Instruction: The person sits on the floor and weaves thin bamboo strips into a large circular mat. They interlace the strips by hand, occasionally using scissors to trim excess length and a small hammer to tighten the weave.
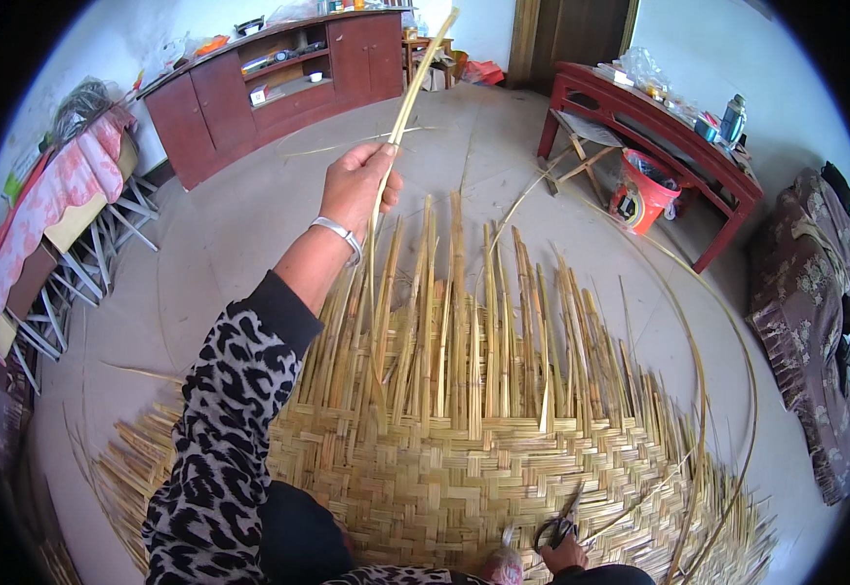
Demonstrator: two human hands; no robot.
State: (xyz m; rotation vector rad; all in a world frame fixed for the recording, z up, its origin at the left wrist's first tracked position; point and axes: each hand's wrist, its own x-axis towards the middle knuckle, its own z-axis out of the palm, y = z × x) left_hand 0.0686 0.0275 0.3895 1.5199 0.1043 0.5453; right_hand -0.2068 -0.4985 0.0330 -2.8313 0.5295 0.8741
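Fingers of our left hand are closed round a pale strip, held aloft beyond the mat's far edge, perhaps so that its length clears the neighbouring slats. Our woven mat spreads over the floor; bare slats jut from its far side, presumably because those ends aren't interlaced. Over the mat's near part, our right hand grips dark scissors, likely for handiness. Long curved strips arc along the mat's right; beyond stand a red bucket and table.
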